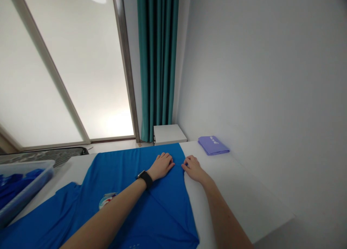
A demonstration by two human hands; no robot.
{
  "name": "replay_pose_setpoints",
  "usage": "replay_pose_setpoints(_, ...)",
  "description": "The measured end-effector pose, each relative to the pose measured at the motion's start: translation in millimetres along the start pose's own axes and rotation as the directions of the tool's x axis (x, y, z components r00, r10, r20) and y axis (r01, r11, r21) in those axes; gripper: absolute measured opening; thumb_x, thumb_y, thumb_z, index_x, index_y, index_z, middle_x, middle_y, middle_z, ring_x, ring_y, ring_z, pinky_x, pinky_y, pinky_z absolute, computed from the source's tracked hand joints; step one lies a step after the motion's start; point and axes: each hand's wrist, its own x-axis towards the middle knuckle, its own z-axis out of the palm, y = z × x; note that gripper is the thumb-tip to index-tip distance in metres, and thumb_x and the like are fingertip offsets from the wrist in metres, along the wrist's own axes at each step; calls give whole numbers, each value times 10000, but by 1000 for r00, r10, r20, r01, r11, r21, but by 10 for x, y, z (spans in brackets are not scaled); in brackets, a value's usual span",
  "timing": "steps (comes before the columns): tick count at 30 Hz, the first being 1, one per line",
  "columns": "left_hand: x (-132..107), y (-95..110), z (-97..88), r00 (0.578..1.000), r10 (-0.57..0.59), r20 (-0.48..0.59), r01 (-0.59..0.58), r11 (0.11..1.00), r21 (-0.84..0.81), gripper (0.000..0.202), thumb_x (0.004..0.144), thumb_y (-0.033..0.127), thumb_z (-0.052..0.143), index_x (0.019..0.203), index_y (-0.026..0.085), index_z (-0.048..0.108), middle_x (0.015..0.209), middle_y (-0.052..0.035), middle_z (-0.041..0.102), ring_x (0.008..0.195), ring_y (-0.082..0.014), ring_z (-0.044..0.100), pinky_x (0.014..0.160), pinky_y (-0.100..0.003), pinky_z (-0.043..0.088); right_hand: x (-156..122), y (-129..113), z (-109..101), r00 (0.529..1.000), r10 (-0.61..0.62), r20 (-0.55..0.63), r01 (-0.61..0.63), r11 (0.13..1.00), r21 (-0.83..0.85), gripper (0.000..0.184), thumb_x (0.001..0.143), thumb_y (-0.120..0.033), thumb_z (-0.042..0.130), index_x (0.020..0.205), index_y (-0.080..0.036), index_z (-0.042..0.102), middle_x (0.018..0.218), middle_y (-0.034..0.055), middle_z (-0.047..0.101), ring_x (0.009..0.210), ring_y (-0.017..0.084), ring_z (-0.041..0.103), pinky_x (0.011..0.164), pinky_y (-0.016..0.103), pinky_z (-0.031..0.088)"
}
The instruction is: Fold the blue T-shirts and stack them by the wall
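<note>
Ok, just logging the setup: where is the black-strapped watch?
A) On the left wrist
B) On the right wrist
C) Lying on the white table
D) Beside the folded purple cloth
A: the black-strapped watch is around the wrist of the left hand, which rests on the blue shirt.

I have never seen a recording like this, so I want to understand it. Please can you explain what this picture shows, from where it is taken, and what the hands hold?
This picture comes from a camera worn on a person's head, looking forward and down, so the two arms are that person's own. No machine appears. The left hand, with a black watch on its wrist, lies flat on a blue shirt spread on a white table. The right hand rests at the shirt's edge. Neither hand grips anything. Nearby lie a folded purple cloth and a clear plastic bin holding blue cloth.
</note>
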Motion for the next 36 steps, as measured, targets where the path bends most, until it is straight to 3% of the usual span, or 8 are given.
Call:
replay_pose_setpoints(5, -28, -14, 60, 998, -59, -34, 57, 997, -55, 187, 957, 341, 487, 901, 189, 580, 1016, -69, 580, 974, -251, 503, 845, -396, 384, 4, 34, 18, 998, -27, -51, 28, 1000, 12, 145, 883, -344, 585, 968, -231, 619, 1070, 50, 529, 1054, 205, 493, 955, 345, 355)
replay_pose_setpoints(12, -53, -52, 142, 987, -139, -80, 121, 972, -200, 191, 936, 362, 508, 861, 197, 568, 962, -37, 588, 964, -231, 515, 853, -389, 373, 66, 160, -100, 988, -29, -150, 39, 997, 61, 347, 967, -155, 308, 1048, -212, 640, 1044, 68, 586, 1044, 189, 511, 935, 319, 365)
replay_pose_setpoints(18, -52, -68, 124, 979, -164, -124, 127, 955, -267, 213, 927, 372, 514, 819, 195, 560, 879, -20, 615, 893, -212, 541, 802, -351, 370, 35, 99, -72, 990, -64, -122, 71, 996, 55, 426, 862, -23, 375, 1041, -266, 677, 1131, 51, 562, 1101, 183, 489, 971, 319, 343)
replay_pose_setpoints(26, -64, -70, 104, 986, -155, -60, 117, 903, -413, 198, 932, 346, 501, 1064, 216, 569, 807, 19, 648, 712, -159, 594, 768, -309, 414, 35, 13, -7, 996, 4, -86, -8, 999, -41, 140, 894, -212, 504, 944, -229, 634, 1106, 56, 545, 1102, 209, 476, 946, 348, 340)
replay_pose_setpoints(33, -60, -45, 73, 986, -152, -67, 114, 911, -397, 290, 925, 280, 477, 1204, 216, 527, 868, -9, 649, 793, -183, 612, 768, -309, 439, 49, 15, 30, 995, 8, -99, -16, 997, -81, 69, 902, -254, 540, 900, -217, 598, 1051, 59, 544, 1043, 211, 490, 907, 341, 353)
replay_pose_setpoints(36, -78, -34, 64, 992, -109, -66, 83, 947, -310, 302, 910, 227, 489, 1207, 218, 537, 926, -30, 656, 892, -209, 608, 810, -335, 431, 41, 5, 30, 994, 6, -106, -16, 996, -87, 61, 903, -246, 543, 903, -219, 598, 1044, 59, 542, 1041, 214, 490, 901, 339, 356)
